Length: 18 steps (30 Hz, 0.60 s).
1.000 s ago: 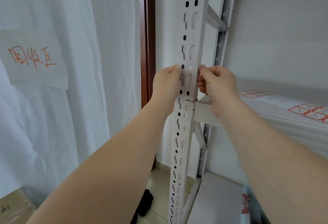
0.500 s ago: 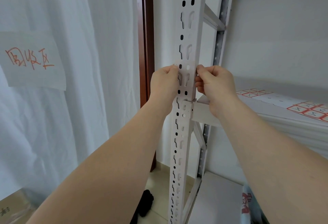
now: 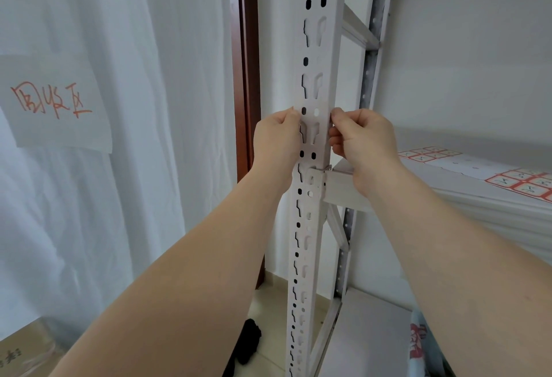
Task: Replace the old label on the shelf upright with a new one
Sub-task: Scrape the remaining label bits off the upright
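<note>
The white slotted shelf upright (image 3: 313, 48) stands in the middle of the view. Between my hands a pale, nearly white label (image 3: 310, 134) seems to lie on its front, with a faint upper edge just above my fingers. My left hand (image 3: 276, 143) curls round the left edge of the upright at that spot. My right hand (image 3: 363, 140) pinches the right edge there with thumb and fingers. My fingertips are hidden behind the upright's sides.
A shelf beam (image 3: 343, 187) joins the upright just below my hands. Sheets of red-bordered labels (image 3: 525, 182) lie on the shelf at right. A paper with red writing (image 3: 56, 102) hangs on the white curtain at left. A cardboard box (image 3: 21, 352) sits at bottom left.
Both hands stay at the same spot on the upright. Only the view has shifted slightly.
</note>
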{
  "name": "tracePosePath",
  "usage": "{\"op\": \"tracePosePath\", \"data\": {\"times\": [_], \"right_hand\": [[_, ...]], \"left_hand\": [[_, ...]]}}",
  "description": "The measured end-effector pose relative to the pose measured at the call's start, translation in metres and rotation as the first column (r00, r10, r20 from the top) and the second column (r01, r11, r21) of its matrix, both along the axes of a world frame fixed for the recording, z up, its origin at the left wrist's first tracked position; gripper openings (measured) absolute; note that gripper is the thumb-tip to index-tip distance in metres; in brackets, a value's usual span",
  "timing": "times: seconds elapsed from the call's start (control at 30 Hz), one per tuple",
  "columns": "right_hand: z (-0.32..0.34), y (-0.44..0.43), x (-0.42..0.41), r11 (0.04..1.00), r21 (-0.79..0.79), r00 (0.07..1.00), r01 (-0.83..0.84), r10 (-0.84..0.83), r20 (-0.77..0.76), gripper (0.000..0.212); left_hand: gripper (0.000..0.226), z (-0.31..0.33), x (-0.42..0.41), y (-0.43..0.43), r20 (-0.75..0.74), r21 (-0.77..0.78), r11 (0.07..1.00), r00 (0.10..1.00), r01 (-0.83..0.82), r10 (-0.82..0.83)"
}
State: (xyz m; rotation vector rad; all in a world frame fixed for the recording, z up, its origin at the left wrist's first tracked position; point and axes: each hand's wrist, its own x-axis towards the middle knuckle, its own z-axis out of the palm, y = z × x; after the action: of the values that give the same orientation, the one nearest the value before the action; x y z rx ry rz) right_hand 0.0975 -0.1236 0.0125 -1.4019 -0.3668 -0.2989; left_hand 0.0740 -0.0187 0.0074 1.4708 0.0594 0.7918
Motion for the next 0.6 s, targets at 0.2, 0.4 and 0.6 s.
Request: {"op": "tracePosePath", "data": {"times": [0.2, 0.4, 0.6], "right_hand": [[0.000, 0.000, -0.001, 1.000, 0.003, 1.000, 0.003, -0.003, 0.001, 0.022], [-0.001, 0.000, -0.001, 1.000, 0.001, 1.000, 0.003, -0.003, 0.005, 0.022], [0.000, 0.000, -0.001, 1.000, 0.009, 1.000, -0.001, 0.001, 0.008, 0.022]], "left_hand": [[0.031, -0.005, 0.002, 0.009, -0.035, 0.038, 0.995, 0.995, 0.091, -0.090], [0.044, -0.011, 0.003, 0.011, -0.033, 0.127, 0.987, 0.995, 0.097, -0.093], [0.040, -0.010, 0.002, 0.009, -0.028, 0.068, 0.994, 0.996, 0.085, -0.083]]}}
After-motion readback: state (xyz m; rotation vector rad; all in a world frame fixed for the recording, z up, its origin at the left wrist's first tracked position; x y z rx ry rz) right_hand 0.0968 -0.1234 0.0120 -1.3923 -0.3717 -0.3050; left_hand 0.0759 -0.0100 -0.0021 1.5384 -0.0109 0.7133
